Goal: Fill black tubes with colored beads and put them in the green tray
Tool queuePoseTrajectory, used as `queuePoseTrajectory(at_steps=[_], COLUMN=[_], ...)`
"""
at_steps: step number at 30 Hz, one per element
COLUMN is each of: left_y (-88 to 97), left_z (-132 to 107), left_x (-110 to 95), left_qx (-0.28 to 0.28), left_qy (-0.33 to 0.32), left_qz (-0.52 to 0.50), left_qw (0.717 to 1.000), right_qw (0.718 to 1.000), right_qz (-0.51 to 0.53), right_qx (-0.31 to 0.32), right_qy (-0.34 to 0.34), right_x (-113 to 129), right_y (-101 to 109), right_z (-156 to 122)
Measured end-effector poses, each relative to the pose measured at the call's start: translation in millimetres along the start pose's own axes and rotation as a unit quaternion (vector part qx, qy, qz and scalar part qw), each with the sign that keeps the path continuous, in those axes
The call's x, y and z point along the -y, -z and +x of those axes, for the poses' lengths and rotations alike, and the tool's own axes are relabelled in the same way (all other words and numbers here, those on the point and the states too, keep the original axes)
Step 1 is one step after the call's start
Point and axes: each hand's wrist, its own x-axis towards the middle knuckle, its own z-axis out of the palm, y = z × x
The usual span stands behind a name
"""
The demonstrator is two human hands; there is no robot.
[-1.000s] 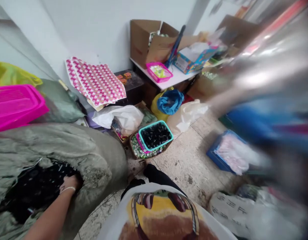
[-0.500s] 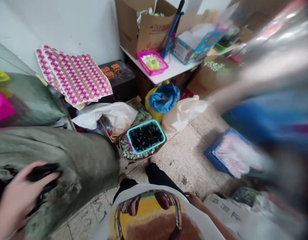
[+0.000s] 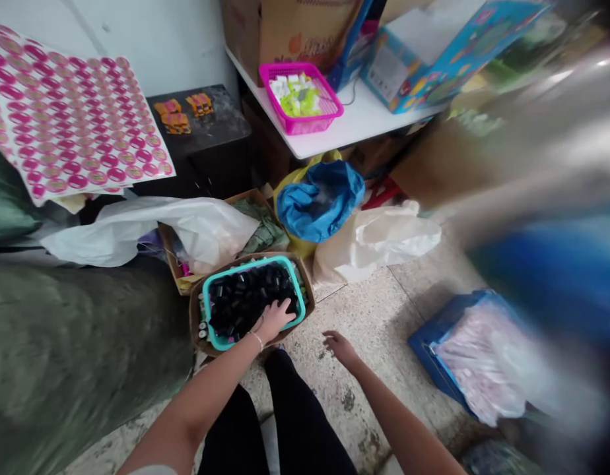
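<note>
My left hand reaches over the near rim of a turquoise basket, its fingers spread on the small black plastic pieces that fill it. Nothing shows gripped there, though the fingertips are partly lost among the pieces. That basket sits in a cardboard box, with small green-and-white pieces around its edge. To the right, my right hand hangs above the tiled floor, fingers loosely stretched, touching nothing.
A large green sack bulges at left. Behind the box stand a white bag, a blue-lined bag and a cream bag. A pink basket rests on a white table. A blue crate stands right; a blurred shape covers the far right.
My left hand has left the green sack, where it gripped black pieces, and now lies in the turquoise basket. My right hand has come forward from beside my body. The view has moved closer.
</note>
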Motion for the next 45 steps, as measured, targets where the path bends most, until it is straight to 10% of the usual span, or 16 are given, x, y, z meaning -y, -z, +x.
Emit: queuePoseTrajectory(at_steps=[10,27,38,45], left_y=[-36.8,-23.4,-90.0,-100.9], left_z=[2.8,-30.5,-104.6,-114.0], left_x=[11.7,31.0,64.7,67.4], left_qx=[-0.028,-0.151,-0.153,-0.167], left_qy=[0.031,0.197,0.316,0.368], left_qz=[0.072,0.019,0.003,-0.048], left_qw=[0.997,0.969,0.936,0.913], right_qw=[0.976,0.947,0.944,0.958], right_qz=[0.198,0.302,0.315,0.273], right_qx=[0.08,0.107,0.099,0.084], right_qy=[0.035,0.005,0.008,-0.022], right_x=[21.5,20.9,17.2,-15.1], right_y=[-88.2,-97.9,-104.5,-120.1], right_z=[65.5,61.2,67.1,47.0])
